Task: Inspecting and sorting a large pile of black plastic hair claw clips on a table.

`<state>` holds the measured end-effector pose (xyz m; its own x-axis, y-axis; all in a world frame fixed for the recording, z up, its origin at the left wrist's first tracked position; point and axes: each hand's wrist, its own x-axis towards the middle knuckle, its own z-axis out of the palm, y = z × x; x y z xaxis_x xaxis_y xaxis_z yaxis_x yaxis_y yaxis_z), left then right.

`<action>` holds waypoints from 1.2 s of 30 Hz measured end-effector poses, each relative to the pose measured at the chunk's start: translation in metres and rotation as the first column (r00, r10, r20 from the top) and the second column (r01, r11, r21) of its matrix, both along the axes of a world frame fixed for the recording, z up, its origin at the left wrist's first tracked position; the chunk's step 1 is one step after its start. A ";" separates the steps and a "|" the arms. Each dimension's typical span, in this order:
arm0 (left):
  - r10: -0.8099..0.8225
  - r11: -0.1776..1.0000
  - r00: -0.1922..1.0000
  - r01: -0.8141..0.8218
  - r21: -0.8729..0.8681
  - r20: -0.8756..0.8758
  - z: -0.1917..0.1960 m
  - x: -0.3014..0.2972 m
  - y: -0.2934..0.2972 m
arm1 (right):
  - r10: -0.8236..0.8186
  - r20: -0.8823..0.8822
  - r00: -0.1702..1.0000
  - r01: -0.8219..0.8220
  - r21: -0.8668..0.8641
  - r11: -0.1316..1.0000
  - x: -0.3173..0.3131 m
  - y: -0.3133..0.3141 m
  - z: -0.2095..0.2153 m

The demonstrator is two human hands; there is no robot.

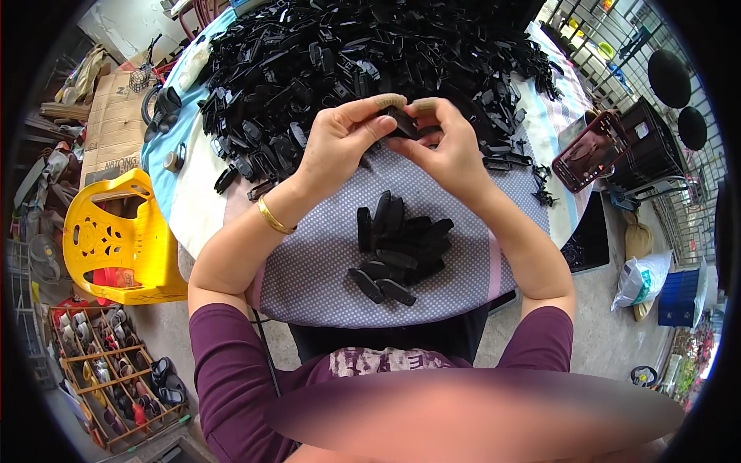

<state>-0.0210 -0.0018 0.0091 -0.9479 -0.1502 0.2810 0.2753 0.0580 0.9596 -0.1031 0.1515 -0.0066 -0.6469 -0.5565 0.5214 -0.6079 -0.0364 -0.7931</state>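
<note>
Above the table, both hands meet at a small black plastic part [403, 123]. My left hand [343, 143] pinches its left side between thumb and fingers, and my right hand [446, 143] grips it from the right. Beige coverings wrap some fingertips. The part's exact kind cannot be made out, as the fingers hide much of it. Closer to me on the cloth lies a small heap of elongated, rounded black pieces [397, 257]. Beyond my hands spreads a large pile of glossy black plastic parts [309, 65].
A patterned cloth [309, 266] covers the round table. At its right edge stands a phone [592, 150] with a lit screen. A yellow plastic chair [147, 255] is on the left, above a shoe rack [116, 378]. A blue crate [679, 297] and white bag [642, 279] sit right.
</note>
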 end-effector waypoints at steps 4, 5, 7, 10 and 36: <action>-0.049 0.992 0.995 0.039 -0.120 -0.084 -0.004 0.000 -0.006 | 0.167 0.004 0.986 -0.163 0.240 0.957 -0.001 0.008 0.006; -0.048 0.992 0.995 0.038 -0.121 -0.083 -0.003 -0.001 -0.006 | 0.164 -0.064 0.984 -0.151 0.183 0.972 0.000 0.007 0.004; -0.068 0.990 0.986 0.048 -0.134 -0.151 -0.002 -0.001 -0.004 | 0.143 -0.080 0.987 -0.127 0.172 0.977 0.004 0.007 0.003; -0.055 0.991 0.991 0.039 -0.127 -0.123 0.000 -0.001 -0.003 | 0.127 -0.055 0.990 -0.116 0.174 0.978 0.005 0.007 0.001; 0.132 0.073 0.942 -0.320 -0.945 -0.309 -0.023 -0.043 0.008 | 0.050 -0.673 0.738 0.342 0.437 0.832 -0.041 0.018 -0.007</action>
